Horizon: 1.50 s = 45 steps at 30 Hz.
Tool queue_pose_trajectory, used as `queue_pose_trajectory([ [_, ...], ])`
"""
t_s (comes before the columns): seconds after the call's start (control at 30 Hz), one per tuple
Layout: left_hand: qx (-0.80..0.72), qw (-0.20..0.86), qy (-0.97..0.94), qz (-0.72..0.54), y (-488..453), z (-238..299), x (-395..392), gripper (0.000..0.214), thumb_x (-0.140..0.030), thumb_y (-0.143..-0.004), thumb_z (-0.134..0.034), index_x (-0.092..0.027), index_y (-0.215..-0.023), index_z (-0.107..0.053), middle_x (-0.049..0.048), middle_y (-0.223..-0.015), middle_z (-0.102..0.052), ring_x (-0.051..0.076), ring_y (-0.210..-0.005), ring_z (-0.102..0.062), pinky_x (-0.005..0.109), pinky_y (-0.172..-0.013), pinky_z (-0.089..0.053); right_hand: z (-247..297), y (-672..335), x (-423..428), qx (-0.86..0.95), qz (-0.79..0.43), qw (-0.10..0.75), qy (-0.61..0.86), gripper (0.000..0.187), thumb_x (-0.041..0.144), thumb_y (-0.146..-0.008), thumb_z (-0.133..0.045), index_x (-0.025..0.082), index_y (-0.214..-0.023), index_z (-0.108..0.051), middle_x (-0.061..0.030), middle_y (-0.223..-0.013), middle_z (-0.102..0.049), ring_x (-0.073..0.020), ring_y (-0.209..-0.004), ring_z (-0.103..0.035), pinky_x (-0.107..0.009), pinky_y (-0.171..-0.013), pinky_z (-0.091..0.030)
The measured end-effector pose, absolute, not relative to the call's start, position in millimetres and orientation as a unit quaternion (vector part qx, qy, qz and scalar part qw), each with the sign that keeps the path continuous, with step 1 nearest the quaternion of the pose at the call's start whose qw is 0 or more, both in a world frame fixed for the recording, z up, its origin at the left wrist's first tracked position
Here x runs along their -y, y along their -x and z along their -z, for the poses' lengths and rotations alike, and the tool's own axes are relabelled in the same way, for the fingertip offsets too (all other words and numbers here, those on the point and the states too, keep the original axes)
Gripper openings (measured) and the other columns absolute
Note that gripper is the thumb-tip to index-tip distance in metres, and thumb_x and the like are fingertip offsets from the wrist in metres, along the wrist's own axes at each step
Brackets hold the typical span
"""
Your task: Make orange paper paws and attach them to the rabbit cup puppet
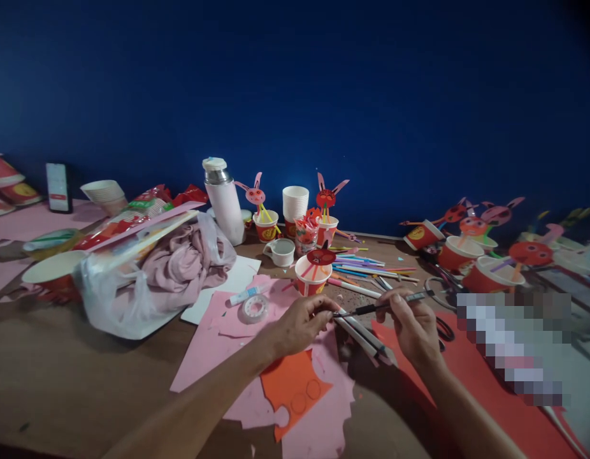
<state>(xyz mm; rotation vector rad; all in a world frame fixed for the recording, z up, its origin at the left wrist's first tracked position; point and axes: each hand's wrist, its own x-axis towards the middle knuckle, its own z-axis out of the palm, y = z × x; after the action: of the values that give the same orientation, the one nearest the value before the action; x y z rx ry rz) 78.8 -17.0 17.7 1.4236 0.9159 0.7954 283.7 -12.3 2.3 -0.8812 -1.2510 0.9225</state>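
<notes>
Head cam: both hands on one skinny dark pen, crafts everywhere

So the dark, pen-like stick [366, 309] is up in the middle, between the two hands and above the table [132, 389]. Right hand [414, 325] has it pinched between thumb and fingers near the thicker end. Left hand [299, 326] has thumb and fingertips together around the thin end; can't tell exactly what the tip looks like in there.

Just below the left hand there's an orange paper scrap [295, 382] with circles drawn on it, lying on pink paper [204, 357]. A tape roll [263, 311] sits on the pink too. Right behind the hands is a paper cup [305, 285] with a red paper face [320, 257] on top, loose straws [357, 262] beside it. Red sheet [395, 357] lies under the right forearm.
</notes>
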Motion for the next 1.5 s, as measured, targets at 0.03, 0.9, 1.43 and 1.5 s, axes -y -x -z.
queue_pose_trajectory([
  [0.03, -0.395, 0.600, -0.605, -0.344, -79.0, -18.5, 17.6, 0.018, -0.027, -0.079, -0.049, -0.015, -0.087, -0.059, 0.0033, -0.083, -0.056, 0.009, -0.066, -0.046, 0.024, -0.061, -0.040, -1.9, -283.7, 12.5, 0.547, -0.400, 0.627, 0.384, 0.021, 0.036, -0.078, -0.059, 0.018, -0.068, -0.063, 0.0009, -0.056, -0.058, -0.0109, -0.050, -0.053, -0.024, -0.050, -0.043],
  [0.9, -0.363, 0.630, -0.596, -0.341, -83.6, -13.7, 19.3, 0.015, -0.026, -0.076, -0.052, -0.012, -0.082, -0.056, -0.0025, -0.065, -0.051, 0.006, -0.050, -0.049, 0.019, -0.048, -0.041, -8.5, -270.8, 24.9, 0.622, -0.346, 0.578, 0.399, 0.016, 0.032, -0.077, -0.057, 0.021, -0.069, -0.064, 0.0004, -0.055, -0.059, -0.0154, -0.052, -0.057, -0.028, -0.053, -0.044],
  [1.43, -0.424, 0.527, -0.663, -0.322, -79.7, -14.6, 9.5, 0.030, -0.027, -0.081, -0.048, -0.012, -0.104, -0.060, 0.0055, -0.075, -0.064, 0.011, -0.056, -0.057, 0.024, -0.051, -0.047, 7.7, -264.9, 8.7, 0.499, -0.476, 0.584, 0.428, 0.027, 0.046, -0.069, -0.064, 0.019, -0.070, -0.063, 0.0014, -0.052, -0.060, -0.0121, -0.050, -0.055, -0.024, -0.052, -0.046],
  [1.5, -0.426, 0.423, -0.717, -0.354, -74.2, -21.4, 8.0, 0.034, -0.027, -0.081, -0.049, -0.015, -0.112, -0.058, 0.0101, -0.102, -0.063, 0.017, -0.084, -0.060, 0.030, -0.073, -0.049, 5.0, -269.4, 1.5, 0.453, -0.497, 0.582, 0.457, 0.030, 0.047, -0.062, -0.069, 0.018, -0.069, -0.063, 0.0013, -0.053, -0.060, -0.0118, -0.048, -0.054, -0.023, -0.049, -0.046],
])
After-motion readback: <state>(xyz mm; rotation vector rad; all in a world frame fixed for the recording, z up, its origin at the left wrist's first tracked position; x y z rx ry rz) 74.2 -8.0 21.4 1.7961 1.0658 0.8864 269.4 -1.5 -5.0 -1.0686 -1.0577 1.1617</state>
